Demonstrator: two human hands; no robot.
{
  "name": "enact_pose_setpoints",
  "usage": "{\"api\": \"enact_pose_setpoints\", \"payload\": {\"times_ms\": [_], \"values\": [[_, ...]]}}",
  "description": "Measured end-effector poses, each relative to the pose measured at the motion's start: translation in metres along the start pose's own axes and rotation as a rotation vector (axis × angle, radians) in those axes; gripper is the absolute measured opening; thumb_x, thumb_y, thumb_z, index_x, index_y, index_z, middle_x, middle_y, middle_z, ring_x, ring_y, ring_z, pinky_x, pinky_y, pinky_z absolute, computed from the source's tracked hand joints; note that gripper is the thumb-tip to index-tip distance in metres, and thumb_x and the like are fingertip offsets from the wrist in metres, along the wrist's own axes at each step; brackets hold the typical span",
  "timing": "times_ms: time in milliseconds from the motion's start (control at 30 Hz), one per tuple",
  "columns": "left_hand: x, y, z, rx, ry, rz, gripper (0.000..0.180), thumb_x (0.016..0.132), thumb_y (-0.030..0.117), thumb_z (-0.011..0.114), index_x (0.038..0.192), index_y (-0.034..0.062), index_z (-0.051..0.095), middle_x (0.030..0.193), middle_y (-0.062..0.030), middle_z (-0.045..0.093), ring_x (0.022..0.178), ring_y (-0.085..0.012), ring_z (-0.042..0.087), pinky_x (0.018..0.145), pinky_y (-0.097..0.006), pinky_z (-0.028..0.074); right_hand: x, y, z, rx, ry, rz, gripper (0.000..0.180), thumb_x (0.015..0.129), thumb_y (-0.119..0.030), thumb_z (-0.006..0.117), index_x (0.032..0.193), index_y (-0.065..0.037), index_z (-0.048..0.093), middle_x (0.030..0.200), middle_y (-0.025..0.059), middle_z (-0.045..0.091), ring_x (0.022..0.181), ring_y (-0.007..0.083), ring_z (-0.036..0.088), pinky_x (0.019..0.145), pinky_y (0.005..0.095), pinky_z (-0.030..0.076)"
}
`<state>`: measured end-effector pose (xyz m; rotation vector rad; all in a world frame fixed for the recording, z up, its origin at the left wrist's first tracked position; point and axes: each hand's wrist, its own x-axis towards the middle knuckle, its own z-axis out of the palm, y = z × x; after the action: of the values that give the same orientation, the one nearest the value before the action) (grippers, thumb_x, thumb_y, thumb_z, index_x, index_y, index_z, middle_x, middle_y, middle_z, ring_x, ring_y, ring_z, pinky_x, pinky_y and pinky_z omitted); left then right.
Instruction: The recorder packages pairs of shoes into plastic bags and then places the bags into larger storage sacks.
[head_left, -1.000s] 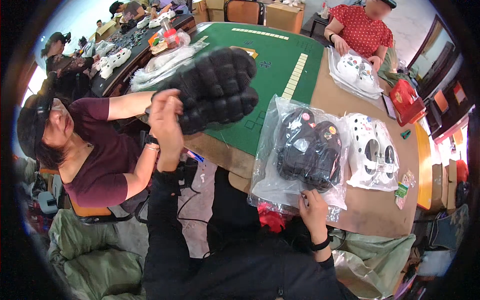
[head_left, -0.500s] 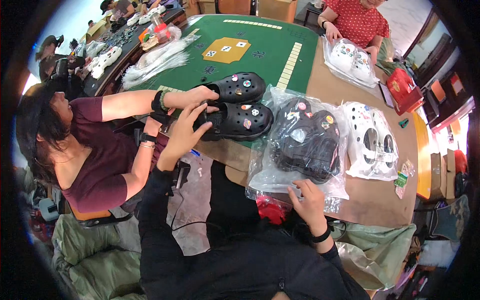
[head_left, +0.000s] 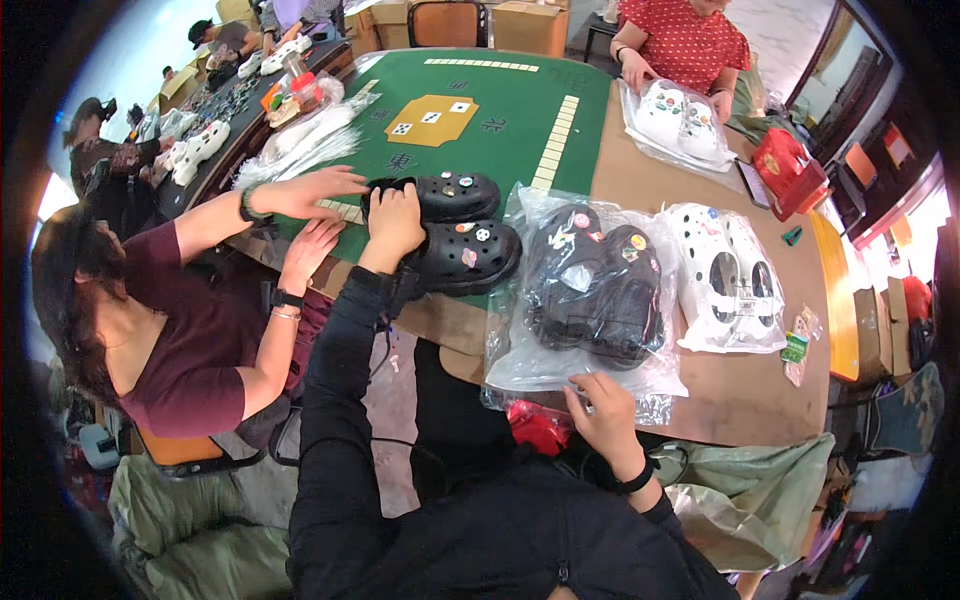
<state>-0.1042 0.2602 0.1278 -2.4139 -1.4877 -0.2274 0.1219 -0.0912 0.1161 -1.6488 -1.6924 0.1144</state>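
My left hand point(head_left: 395, 226) is closed round the heel ends of two black clogs, which lie side by side with toes to the right. The farther clog point(head_left: 462, 207) and the nearer clog point(head_left: 455, 268) both carry small colourful charms. My right hand point(head_left: 604, 414) stays at the near edge of a clear plastic bag point(head_left: 520, 362), its fingers loosely bent and apart, gripping nothing I can see. Inside that bag lies another pair of black clogs point(head_left: 600, 320) with charms. To its right is a bagged white pair point(head_left: 745, 300).
A co-worker's hands point(head_left: 308, 243) are close left of my left hand. Across the table, another person holds bagged white clogs point(head_left: 680, 125). A red bag point(head_left: 790, 165) and small packets point(head_left: 797, 347) lie at the right. Clear bags point(head_left: 310, 140) are piled at the far left.
My left hand has closed on the black clogs' heels. The co-worker's hand has let go and drawn back left. My right hand has barely moved.
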Motion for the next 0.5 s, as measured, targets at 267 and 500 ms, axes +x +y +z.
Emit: {"api": "enact_pose_setpoints", "payload": {"times_ms": [267, 500], "values": [[-0.004, -0.018, -0.018, -0.448, 0.054, -0.049, 0.029, 0.068, 0.025, 0.074, 0.08, 0.0034, 0.059, 0.08, -0.0194, 0.063, 0.082, -0.0403, 0.062, 0.07, -0.048, 0.047, -0.007, 0.006, -0.001, 0.02, 0.018, 0.049, 0.014, 0.078, -0.01, 0.072, 0.088, -0.005, 0.064, 0.076, 0.0094, 0.059, 0.066, 0.028, 0.06, 0.058, 0.0368, 0.049], [-0.069, -0.016, -0.011, -1.903, 0.059, -0.244, 0.032, 0.094, 0.024, 0.057, 0.116, 0.0014, 0.062, 0.1, -0.0071, 0.068, 0.079, -0.0247, 0.067, 0.077, -0.032, 0.054, -0.001, 0.004, 0.0, 0.046, -0.002, 0.036, 0.012, 0.079, -0.008, 0.071, 0.089, -0.004, 0.065, 0.076, 0.0092, 0.06, 0.062, 0.0249, 0.062, 0.054, 0.0331, 0.048]]}}
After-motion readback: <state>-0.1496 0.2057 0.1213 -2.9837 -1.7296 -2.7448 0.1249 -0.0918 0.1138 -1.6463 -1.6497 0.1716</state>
